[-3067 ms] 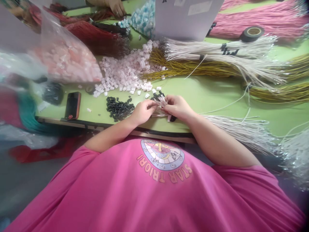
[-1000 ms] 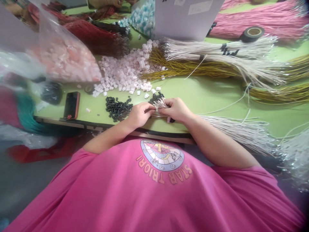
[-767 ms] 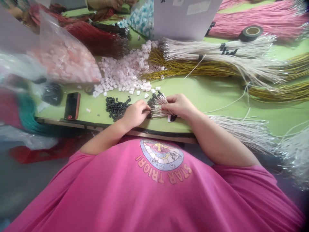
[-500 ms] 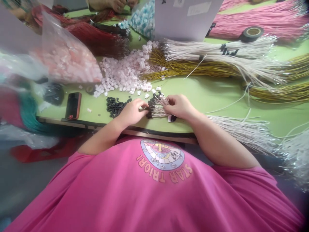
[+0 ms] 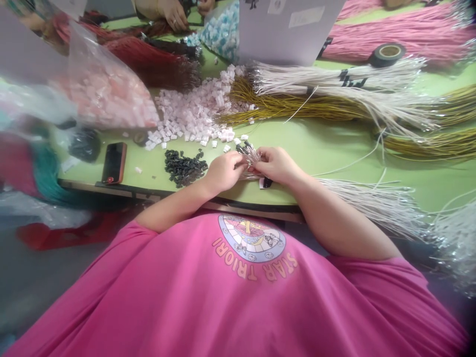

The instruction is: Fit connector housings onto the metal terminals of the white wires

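My right hand (image 5: 277, 163) is closed around the end of a bundle of white wires (image 5: 251, 154), several of them tipped with black pieces. The rest of the bundle, white wire strands (image 5: 372, 201), runs out under my right forearm to the right. My left hand (image 5: 226, 171) is closed at the wire ends, its fingertips pinched close to the right fingertips; what they hold is hidden. Left of that hand lies a pile of small black connector pieces (image 5: 183, 166). A black and white tag or tape (image 5: 265, 183) shows just under my right hand.
Behind the hands lie loose pale pink connectors (image 5: 197, 111), a bag of pink connectors (image 5: 111, 99), yellow wires (image 5: 297, 106) and taped white wires (image 5: 297, 78). A phone (image 5: 114, 162) sits near the left table edge. A tape roll (image 5: 387, 53) rests behind. A co-worker's hand (image 5: 173, 14) is across the table.
My left hand has moved right, from beside the black pile to the wire ends, and now meets my right hand. The right hand has barely moved and still holds the wires.
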{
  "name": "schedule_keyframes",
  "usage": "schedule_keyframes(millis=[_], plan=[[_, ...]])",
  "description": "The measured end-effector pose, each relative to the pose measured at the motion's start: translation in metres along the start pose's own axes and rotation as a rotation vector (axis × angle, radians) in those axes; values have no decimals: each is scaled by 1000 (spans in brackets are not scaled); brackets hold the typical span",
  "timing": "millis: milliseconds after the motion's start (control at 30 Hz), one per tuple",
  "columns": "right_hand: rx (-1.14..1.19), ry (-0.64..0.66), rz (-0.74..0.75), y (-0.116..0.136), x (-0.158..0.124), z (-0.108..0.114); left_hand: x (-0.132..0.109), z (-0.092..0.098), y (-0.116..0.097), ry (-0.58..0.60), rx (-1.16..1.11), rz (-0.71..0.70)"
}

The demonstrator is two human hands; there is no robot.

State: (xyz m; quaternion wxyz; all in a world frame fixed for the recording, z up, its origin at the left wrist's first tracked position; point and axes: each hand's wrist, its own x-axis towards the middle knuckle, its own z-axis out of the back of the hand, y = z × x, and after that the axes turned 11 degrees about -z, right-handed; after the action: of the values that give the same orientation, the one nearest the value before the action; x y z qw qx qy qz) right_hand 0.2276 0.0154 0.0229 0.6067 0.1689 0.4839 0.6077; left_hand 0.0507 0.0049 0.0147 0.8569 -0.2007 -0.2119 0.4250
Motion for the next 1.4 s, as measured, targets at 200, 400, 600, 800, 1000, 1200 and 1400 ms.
schedule_keyframes(millis=[200,400,600,800,1000,1200,1400], plan=[[-111,21,29,-1,0,-2,-8,3,4,-26,-27,24],[-77,90,34,-3,0,-5,-16,9,10,-31,-93,38],[39,114,13,-3,0,-3,-18,56,74,-93,212,273],[112,66,-42,-6,2,-6,-15,63,109,34,171,387],[146,99,-48,-5,1,-4,-14,56,100,112,261,414],[181,115,-58,-5,0,-6,-18,63,74,-39,30,284],[160,81,-39,-5,1,-8,-19,27,25,38,-711,315]])
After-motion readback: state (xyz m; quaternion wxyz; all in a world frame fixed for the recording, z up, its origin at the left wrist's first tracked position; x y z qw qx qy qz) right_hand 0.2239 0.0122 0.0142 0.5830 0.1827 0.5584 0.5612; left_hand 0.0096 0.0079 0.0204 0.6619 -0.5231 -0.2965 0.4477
